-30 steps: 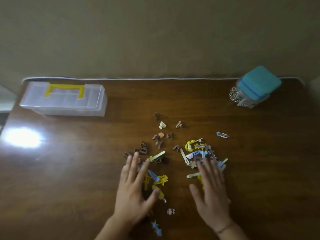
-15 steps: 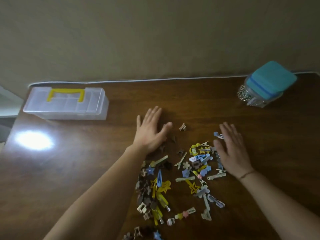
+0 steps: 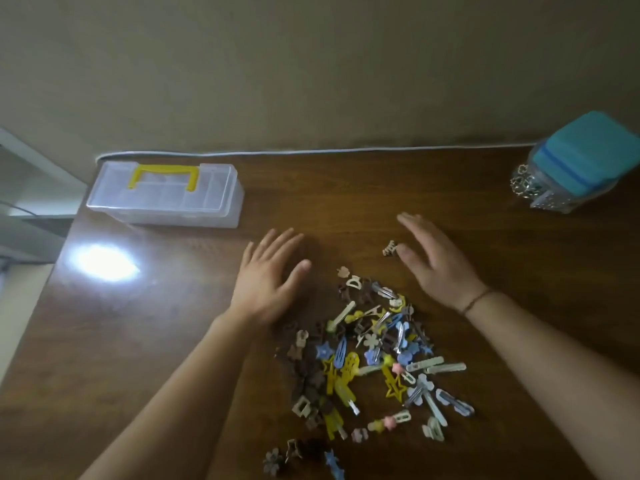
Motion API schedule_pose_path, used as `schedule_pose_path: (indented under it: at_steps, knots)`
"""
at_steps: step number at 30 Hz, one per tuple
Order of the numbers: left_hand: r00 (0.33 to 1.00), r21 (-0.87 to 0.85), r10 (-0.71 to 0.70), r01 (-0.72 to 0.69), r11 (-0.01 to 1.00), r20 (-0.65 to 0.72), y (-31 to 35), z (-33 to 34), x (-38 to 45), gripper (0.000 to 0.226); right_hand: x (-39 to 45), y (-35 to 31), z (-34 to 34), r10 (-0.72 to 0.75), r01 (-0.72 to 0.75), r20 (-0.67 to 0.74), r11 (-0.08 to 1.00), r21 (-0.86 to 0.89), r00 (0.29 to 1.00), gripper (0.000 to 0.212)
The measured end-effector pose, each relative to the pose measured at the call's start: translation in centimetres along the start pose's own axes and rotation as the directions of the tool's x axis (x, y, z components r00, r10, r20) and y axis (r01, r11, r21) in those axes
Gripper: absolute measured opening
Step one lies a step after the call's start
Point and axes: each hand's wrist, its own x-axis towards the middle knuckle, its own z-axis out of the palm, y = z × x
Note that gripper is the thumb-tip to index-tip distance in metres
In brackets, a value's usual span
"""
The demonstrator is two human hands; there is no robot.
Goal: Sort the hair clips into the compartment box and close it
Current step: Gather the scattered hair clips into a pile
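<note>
Several hair clips (image 3: 372,351) in brown, yellow, blue and cream lie in a loose pile on the wooden table (image 3: 138,341). My left hand (image 3: 270,275) lies flat on the table at the pile's far left edge, fingers straight. On the pile's far right side, my right hand (image 3: 431,261) is held with fingers spread, its thumb next to a small brown claw clip (image 3: 389,248) lying apart from the pile. The clear compartment box (image 3: 166,194) with a yellow handle stands closed at the far left of the table, out of reach of both hands.
A clear jar with a teal lid (image 3: 585,164) stands at the table's far right corner. A white cable (image 3: 311,152) runs along the back edge by the wall. A bright light reflection (image 3: 104,263) sits left of my left hand.
Both hands reached from the near side of the clips to the far side and drew them closer. The scattered clips now form a tighter pile near me.
</note>
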Motion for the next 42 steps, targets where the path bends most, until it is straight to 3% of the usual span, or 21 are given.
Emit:
schedule_pose_path:
  at_steps: [4,12,14,15,17,19,23,27,29,33,35,37,39,42]
  knots:
    - [0.987,-0.076,0.109,-0.1,0.992,0.119,-0.1,0.9,-2.1,0.085,0.9,0.1,1.4,-0.133,0.206,0.276,0.944,-0.257,0.952,0.084]
    - [0.928,-0.187,0.282,-0.24,0.953,0.245,3.6,3.0,-7.6,0.077,-8.0,-1.1,4.9,-0.24,0.395,0.443,0.869,-0.299,0.864,0.083]
    - [0.943,-0.242,0.258,-0.205,0.948,0.21,3.8,2.3,-8.6,0.072,-9.4,-1.1,5.1,-0.265,0.383,0.391,0.886,-0.262,0.881,0.083]
    - [0.96,-0.269,0.229,-0.18,0.946,0.163,3.6,1.9,-9.3,0.071,-10.3,-0.9,5.0,-0.262,0.331,0.3,0.921,-0.206,0.917,0.083]
    - [0.985,-0.295,0.173,-0.158,0.942,0.025,3.1,0.9,-12.0,0.073,-12.9,-0.3,4.6,-0.16,0.163,0.051,0.983,-0.082,0.986,0.08]
    - [0.981,-0.264,0.179,-0.194,0.945,-0.08,2.4,0.9,-16.2,0.077,-16.3,0.5,4.9,-0.009,0.007,-0.081,1.0,-0.025,0.997,0.078]
    - [0.969,-0.126,0.233,-0.242,0.962,-0.088,1.9,4.2,-22.6,0.083,-19.4,0.5,7.4,0.103,-0.104,-0.017,0.97,-0.22,0.995,0.081]
    - [0.996,-0.11,0.08,-0.085,0.99,-0.042,4.4,6.0,-21.0,0.084,-18.5,-2.4,9.8,0.063,-0.04,0.064,0.95,-0.311,0.996,0.078]
    - [0.997,-0.114,0.078,-0.081,0.99,-0.023,5.8,6.2,-19.6,0.083,-18.4,-3.4,10.4,0.037,-0.018,0.061,0.957,-0.289,0.997,0.076]
    - [0.993,-0.222,0.019,-0.045,0.974,-0.12,7.0,4.8,-15.0,0.072,-13.5,-4.8,7.7,-0.013,0.005,-0.116,0.998,-0.069,0.993,0.072]
    - [0.986,-0.301,-0.053,0.004,0.954,-0.156,6.7,3.4,-11.3,0.068,-8.5,-5.3,5.8,-0.047,0.045,-0.049,0.998,-0.038,0.998,0.073]
    - [0.989,-0.344,-0.082,0.036,0.938,-0.12,6.0,2.5,-7.6,0.068,-3.5,-5.3,5.0,-0.119,0.131,0.122,0.987,-0.092,0.985,0.08]
    - [0.998,-0.332,-0.049,0.037,0.942,-0.028,5.3,2.3,-4.7,0.072,-0.2,-5.2,5.1,-0.198,0.251,0.276,0.952,-0.173,0.94,0.091]
    - [0.997,-0.234,0.04,-0.023,0.972,0.068,4.4,2.9,-3.5,0.077,0.6,-4.7,5.8,-0.316,0.458,0.439,0.848,-0.267,0.841,0.086]
